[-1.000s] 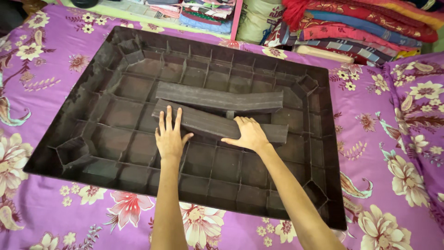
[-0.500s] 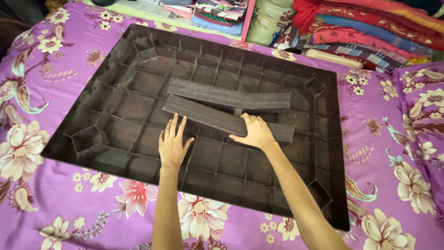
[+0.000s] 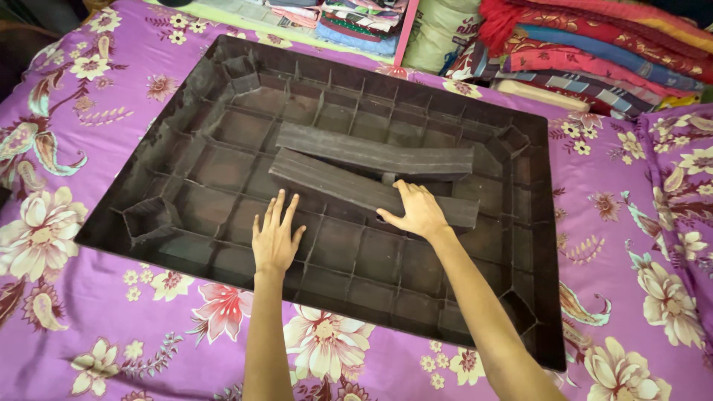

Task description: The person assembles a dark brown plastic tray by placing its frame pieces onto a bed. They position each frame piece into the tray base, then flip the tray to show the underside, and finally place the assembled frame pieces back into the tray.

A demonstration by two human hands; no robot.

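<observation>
A large dark brown plastic panel (image 3: pixel 186 245) with a grid of ribs lies underside up on a purple flowered bedsheet. Two long dark brown leg pieces rest on it. The far leg piece (image 3: pixel 371 154) lies level across the middle. The near leg piece (image 3: pixel 334 184) slants down to the right. My left hand (image 3: pixel 275 236) lies flat on the ribs with its fingers spread, just short of the near leg piece. My right hand (image 3: pixel 417 209) rests palm down on the right part of the near leg piece.
The purple flowered bedsheet (image 3: pixel 89 327) surrounds the panel. Folded cloths and blankets (image 3: pixel 594 44) are stacked along the far edge at the right, with more folded cloth (image 3: pixel 356 15) at the top middle.
My view has shifted, so the panel sits a little further right and lower. My left hand has slid back toward me, off the near leg piece. The right hand stays on it.
</observation>
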